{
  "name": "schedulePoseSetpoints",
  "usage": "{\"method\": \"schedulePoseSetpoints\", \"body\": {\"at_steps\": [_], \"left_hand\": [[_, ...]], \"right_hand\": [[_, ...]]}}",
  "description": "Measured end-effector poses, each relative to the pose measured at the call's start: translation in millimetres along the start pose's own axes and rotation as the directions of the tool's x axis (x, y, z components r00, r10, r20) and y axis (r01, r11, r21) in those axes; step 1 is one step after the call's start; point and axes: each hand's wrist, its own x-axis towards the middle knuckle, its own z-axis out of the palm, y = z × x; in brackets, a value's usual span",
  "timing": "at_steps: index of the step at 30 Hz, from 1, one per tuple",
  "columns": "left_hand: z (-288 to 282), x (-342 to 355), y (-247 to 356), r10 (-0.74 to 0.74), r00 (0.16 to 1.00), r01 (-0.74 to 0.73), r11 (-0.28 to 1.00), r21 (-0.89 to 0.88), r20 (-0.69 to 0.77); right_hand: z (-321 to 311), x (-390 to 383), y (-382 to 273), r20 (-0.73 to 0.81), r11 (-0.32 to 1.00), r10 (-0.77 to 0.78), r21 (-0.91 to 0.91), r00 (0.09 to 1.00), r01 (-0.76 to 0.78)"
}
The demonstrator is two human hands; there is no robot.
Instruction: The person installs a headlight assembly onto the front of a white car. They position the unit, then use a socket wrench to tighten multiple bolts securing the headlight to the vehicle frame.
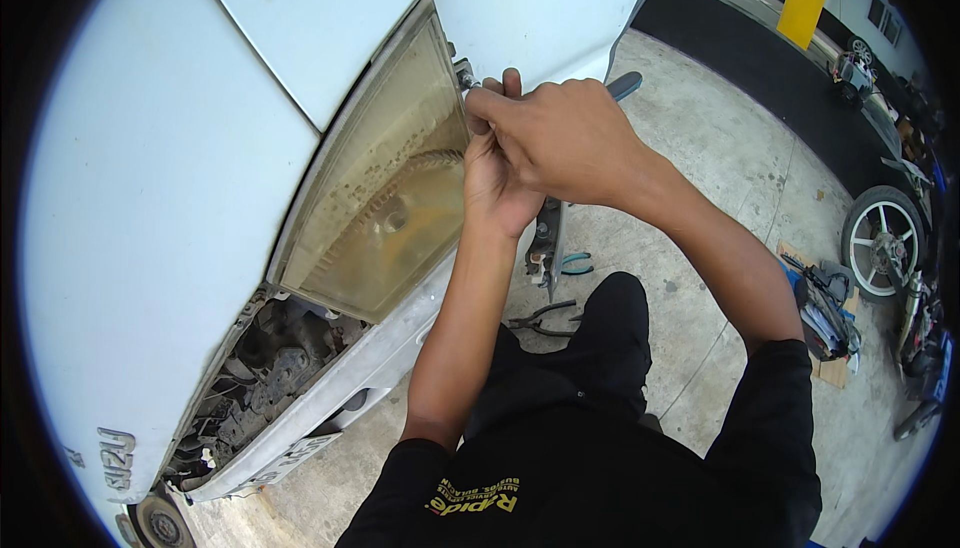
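My right hand (577,138) is closed at the outer edge of a yellowed headlight (375,213), its fingers bent over my left hand (497,183). Whatever the right fingers grip is hidden. My left hand is turned palm up beneath it, and the few fingertips that show are curled in close to the right fingers. A small metal bracket (464,75) on the white van (530,18) sits just beyond the fingertips. Past my right knuckles a dark blue-grey piece (625,86) sticks out; I cannot tell whether either hand holds it.
Below the headlight gapes an open front bay (290,348) over the white bumper (400,353). Teal-handled pliers (577,264) and dark pliers (543,320) lie on the concrete near my knee. To the right are a white-spoked wheel (884,244) and a heap of parts (828,313).
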Motion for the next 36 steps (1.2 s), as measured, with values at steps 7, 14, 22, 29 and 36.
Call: {"method": "schedulePoseSetpoints", "body": {"at_steps": [7,14,22,29,36], "left_hand": [[22.6,-2.9,-1.7,0.133,0.982,-0.096,0.963,0.252,-0.136],[41.2,-6.5,-8.2,0.171,0.927,-0.081,0.960,0.268,-0.334],[56.9,-4.7,-19.9,0.223,0.891,-0.198,0.975,0.103,-0.396],[56.5,1.2,-16.0,0.151,0.942,-0.207,0.964,-0.165,-0.300],[64.7,-20.9,-5.6,0.136,0.972,-0.069,0.944,0.321,-0.190]], "right_hand": [[53.8,-11.5,-8.6,0.005,0.148,0.473,0.985,0.881,-0.085],[-3.2,-44.7,33.0,0.120,0.987,0.136,0.068,0.983,-0.145],[-49.9,-15.4,74.7,-0.265,0.785,-0.473,-0.559,0.840,0.266],[28.0,-47.3,35.9,-0.370,0.953,0.301,0.138,0.879,-0.269],[50.3,-71.9,16.9,-0.181,0.898,0.404,0.265,0.897,-0.351]]}}
